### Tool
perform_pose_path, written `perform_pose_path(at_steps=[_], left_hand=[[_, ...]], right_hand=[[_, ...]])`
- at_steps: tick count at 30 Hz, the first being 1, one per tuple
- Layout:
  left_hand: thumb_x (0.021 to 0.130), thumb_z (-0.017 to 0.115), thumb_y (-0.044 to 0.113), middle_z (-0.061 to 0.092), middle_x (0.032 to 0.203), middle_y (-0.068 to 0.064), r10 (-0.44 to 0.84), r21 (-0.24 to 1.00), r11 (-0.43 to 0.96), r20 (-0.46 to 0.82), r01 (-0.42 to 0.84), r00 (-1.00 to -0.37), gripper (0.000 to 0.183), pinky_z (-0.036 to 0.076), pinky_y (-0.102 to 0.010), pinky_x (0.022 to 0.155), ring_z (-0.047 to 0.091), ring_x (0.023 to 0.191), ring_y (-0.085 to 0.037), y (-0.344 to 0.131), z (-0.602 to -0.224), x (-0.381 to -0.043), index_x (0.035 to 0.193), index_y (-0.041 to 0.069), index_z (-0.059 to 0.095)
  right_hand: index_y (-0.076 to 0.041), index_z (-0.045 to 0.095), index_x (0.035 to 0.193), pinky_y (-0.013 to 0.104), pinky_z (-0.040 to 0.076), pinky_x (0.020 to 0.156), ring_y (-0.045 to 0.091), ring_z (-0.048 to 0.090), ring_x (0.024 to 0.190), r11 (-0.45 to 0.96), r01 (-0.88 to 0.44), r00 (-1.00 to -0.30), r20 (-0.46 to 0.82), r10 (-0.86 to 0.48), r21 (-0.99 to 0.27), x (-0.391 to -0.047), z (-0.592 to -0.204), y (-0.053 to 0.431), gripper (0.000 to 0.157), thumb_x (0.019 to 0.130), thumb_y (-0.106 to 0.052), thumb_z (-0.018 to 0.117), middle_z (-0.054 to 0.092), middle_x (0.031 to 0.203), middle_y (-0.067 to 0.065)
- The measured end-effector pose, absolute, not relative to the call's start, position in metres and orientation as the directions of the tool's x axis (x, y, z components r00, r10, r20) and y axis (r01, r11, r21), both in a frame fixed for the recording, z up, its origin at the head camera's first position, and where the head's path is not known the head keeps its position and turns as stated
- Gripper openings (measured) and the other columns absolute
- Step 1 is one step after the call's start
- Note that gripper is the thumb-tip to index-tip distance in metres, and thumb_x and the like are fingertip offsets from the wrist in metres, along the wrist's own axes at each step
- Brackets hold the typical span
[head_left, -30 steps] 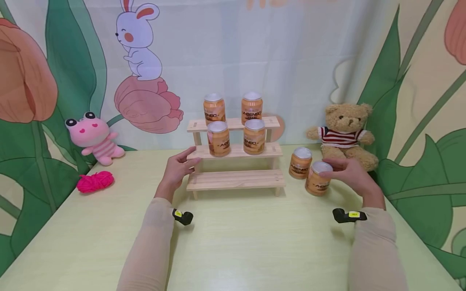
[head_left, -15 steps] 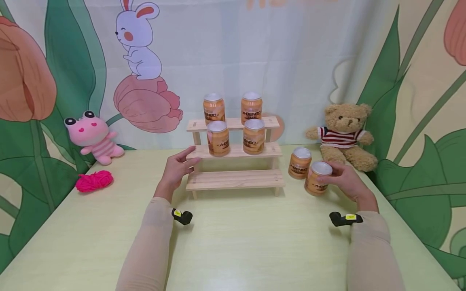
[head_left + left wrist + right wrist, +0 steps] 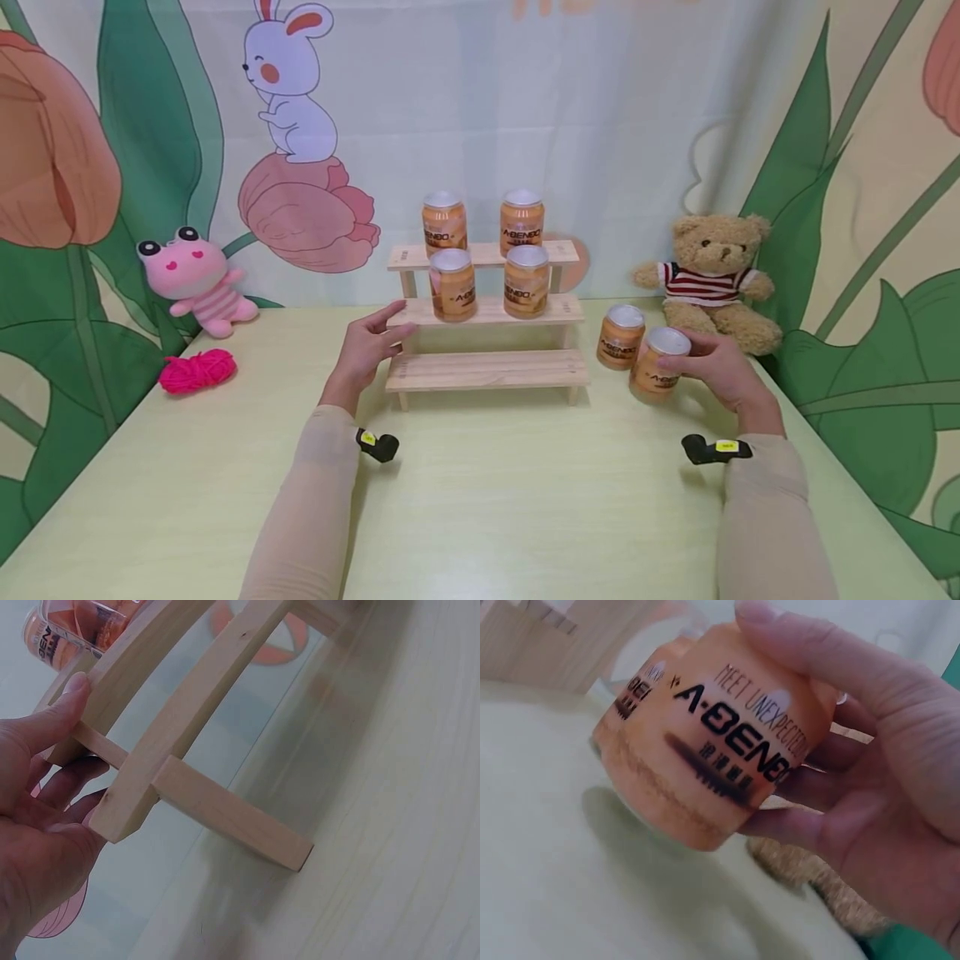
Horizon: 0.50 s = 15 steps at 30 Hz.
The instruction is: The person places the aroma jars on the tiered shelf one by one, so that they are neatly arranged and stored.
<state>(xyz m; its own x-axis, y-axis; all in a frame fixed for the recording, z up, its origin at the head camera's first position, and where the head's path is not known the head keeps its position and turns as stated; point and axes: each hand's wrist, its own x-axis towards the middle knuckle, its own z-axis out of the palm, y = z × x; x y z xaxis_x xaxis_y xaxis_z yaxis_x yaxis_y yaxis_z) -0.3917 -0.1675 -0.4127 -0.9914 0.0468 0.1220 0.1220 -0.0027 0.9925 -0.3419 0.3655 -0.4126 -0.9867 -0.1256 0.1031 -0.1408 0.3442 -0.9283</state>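
In the head view, my right hand (image 3: 723,371) grips an orange can (image 3: 654,372) with a silver lid, thumb on its near side and fingers behind. A shadow beneath this can in the right wrist view shows it slightly off the table. A matching can (image 3: 619,342) stands close to its left. My left hand (image 3: 365,354) holds the left end of a three-step wooden rack (image 3: 487,372), its thumb on the middle step and fingers curled under in the left wrist view. Two cans stand on the top step, and two more on the middle step, such as the left one (image 3: 453,287).
A teddy bear (image 3: 712,279) in a striped shirt sits behind the right hand. At the far left are a pink frog plush (image 3: 195,275) and a bundle of bright pink yarn (image 3: 197,372). A printed curtain (image 3: 622,125) hangs behind the pale table (image 3: 540,483).
My right hand has settled its fingers round the near can and lifted it slightly. The left hand stays at the rack, and the other cans stand as before.
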Motion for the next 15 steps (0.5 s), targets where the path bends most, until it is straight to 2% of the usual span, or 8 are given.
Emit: perform_pose_path(at_steps=[7,11,15], left_hand=[[0.090,0.077,0.019,0.043,0.155,-0.006,0.043,0.993,-0.002,0.118,0.118,-0.992,0.060,0.046,-0.051,0.102,0.059,0.117,-0.022,-0.167,-0.412,-0.392,0.145,0.015,0.055],[0.089,0.078,0.020,0.044,0.154,-0.007,0.039,0.994,-0.001,0.107,0.107,-0.993,0.061,0.046,-0.051,0.102,0.060,0.115,-0.021,-0.167,-0.411,-0.391,0.145,0.015,0.055],[0.089,0.078,0.020,0.045,0.153,-0.007,0.040,0.995,-0.001,0.096,0.096,-0.995,0.061,0.046,-0.050,0.101,0.061,0.110,-0.019,-0.167,-0.411,-0.391,0.145,0.016,0.055]], right_hand=[[0.005,0.050,0.143,0.024,0.055,0.082,0.008,0.064,0.100,0.279,-0.267,-0.956,0.216,-0.198,-0.922,-0.336,-0.389,0.357,0.061,0.089,-0.008,0.077,0.068,0.110,-0.010],[0.001,0.061,0.134,0.025,0.056,0.079,0.011,0.067,0.096,0.174,-0.334,-0.922,0.283,-0.263,-0.926,-0.334,-0.378,0.347,0.049,0.087,0.004,0.074,0.071,0.108,-0.004],[0.002,0.067,0.127,0.029,0.058,0.079,0.014,0.068,0.096,0.044,-0.375,-0.878,0.339,-0.338,-0.926,-0.339,-0.372,0.330,0.042,0.086,0.012,0.070,0.071,0.108,0.002]])
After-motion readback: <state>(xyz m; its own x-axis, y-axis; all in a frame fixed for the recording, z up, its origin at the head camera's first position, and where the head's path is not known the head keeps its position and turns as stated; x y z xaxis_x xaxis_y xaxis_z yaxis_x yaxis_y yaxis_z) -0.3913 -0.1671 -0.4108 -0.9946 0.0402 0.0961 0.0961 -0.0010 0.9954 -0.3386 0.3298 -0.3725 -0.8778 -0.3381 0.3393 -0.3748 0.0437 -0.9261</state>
